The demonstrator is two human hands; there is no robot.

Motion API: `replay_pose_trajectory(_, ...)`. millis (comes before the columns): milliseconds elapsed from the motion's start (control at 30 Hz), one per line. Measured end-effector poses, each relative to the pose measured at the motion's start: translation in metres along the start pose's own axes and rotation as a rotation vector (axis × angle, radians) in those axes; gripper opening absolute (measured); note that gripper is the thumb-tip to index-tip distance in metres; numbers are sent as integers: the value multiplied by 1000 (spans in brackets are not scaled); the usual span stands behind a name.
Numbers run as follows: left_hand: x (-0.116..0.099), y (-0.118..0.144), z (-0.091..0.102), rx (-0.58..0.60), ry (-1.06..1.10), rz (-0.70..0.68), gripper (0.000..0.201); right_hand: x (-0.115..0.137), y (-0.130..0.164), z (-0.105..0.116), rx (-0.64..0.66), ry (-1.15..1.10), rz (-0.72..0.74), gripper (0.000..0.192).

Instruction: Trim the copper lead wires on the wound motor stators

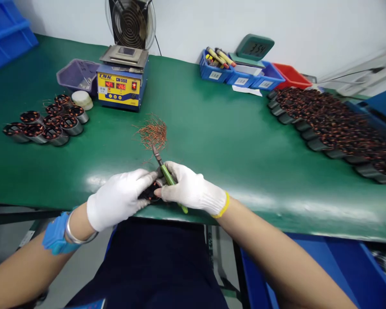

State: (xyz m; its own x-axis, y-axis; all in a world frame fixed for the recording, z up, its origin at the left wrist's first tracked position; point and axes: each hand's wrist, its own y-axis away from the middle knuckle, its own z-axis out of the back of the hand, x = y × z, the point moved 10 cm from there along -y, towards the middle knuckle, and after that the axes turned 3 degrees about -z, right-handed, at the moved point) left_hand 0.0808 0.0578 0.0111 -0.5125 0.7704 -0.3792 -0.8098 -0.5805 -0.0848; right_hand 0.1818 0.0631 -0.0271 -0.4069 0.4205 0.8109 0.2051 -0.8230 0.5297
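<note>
Coil sits in my left hand near the table edge; my right hand holds pliers, open room to its right.

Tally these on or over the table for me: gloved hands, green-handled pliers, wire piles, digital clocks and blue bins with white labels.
Left gloved hand and right gloved hand: 2
Pliers: 1
Wire pile: 1
Digital clock: 1
Labelled blue bins: 3
Total: 8

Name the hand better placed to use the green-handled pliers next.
Probably the right hand: it holds the green-handled pliers, while the left hand steadies the copper-wound part.
</note>
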Motion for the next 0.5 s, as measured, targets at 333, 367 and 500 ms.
replay_pose_trajectory(333, 31, 35, 65, -612, 1134, 128, 38, -12, 22, 18, -142, -277, 143, 44)
replay_pose_trajectory(367, 36, 33, 61, -619, 1068, 197, 50, -11, 22, 16, -135, -295, 169, 44)
replay_pose_trajectory(500, 19, 3, 15, -155, 576, 331, 36, -9, 25, 11, -133, -353, 207, 45)
